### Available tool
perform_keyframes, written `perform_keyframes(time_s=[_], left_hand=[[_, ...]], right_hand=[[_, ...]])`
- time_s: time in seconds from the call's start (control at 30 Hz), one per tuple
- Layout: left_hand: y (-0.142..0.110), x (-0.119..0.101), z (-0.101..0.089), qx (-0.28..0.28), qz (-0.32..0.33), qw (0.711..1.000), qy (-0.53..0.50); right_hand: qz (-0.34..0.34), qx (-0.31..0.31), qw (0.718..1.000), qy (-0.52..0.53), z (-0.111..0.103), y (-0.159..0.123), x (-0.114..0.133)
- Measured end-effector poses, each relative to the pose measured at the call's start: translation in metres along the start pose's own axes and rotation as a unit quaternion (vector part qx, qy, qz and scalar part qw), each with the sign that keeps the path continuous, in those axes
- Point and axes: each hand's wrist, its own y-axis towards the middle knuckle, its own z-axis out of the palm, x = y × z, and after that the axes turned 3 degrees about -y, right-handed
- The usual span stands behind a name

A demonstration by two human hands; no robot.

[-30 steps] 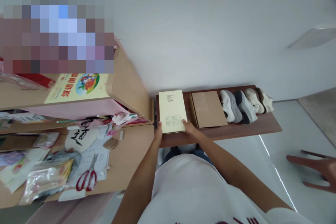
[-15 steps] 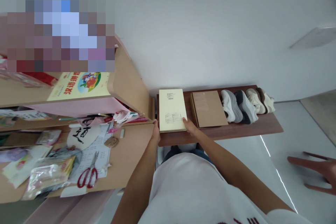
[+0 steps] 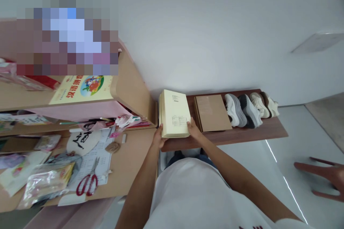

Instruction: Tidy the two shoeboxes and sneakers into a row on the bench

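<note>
A pale yellow cardboard box (image 3: 176, 111) with small printed text is gripped between my two hands at the left end of a dark brown wooden bench (image 3: 215, 136). My left hand (image 3: 158, 137) holds its near left corner, with the fingers partly hidden under the edge. On the near right side my right hand (image 3: 194, 130) is closed, its thumb over the top edge. The box is slightly tilted, so its left side shows. Whether its underside touches the bench cannot be seen. Just right of my right hand lies a brown cardboard box (image 3: 212, 112).
Several shoes (image 3: 243, 111) stand on the bench's right part. To the left is a desk (image 3: 129, 164) with red-handled scissors (image 3: 87, 183), papers, a twine coil (image 3: 112, 147) and plastic bags. A wall (image 3: 204, 35) runs behind the bench. A reddish-brown stool (image 3: 325, 175) stands at right.
My left hand has come round the near left corner of the pale yellow box. The box has tilted, and its left side now shows. My right hand keeps its hold.
</note>
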Motion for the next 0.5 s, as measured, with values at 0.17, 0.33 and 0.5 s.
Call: perform_keyframes(time_s=[0.17, 0.33, 0.5], left_hand=[[-0.006, -0.003, 0.017, -0.048, 0.070, 0.996, 0.029], [-0.010, -0.006, 0.027, -0.066, 0.112, 0.990, 0.047], [-0.011, -0.006, 0.028, -0.075, 0.157, 0.981, 0.080]], right_hand=[[-0.052, -0.034, 0.990, -0.128, 0.011, 0.000, 0.009], [-0.089, -0.006, 0.991, -0.096, 0.018, 0.002, 0.009], [-0.102, 0.015, 0.994, -0.022, 0.025, 0.006, 0.003]])
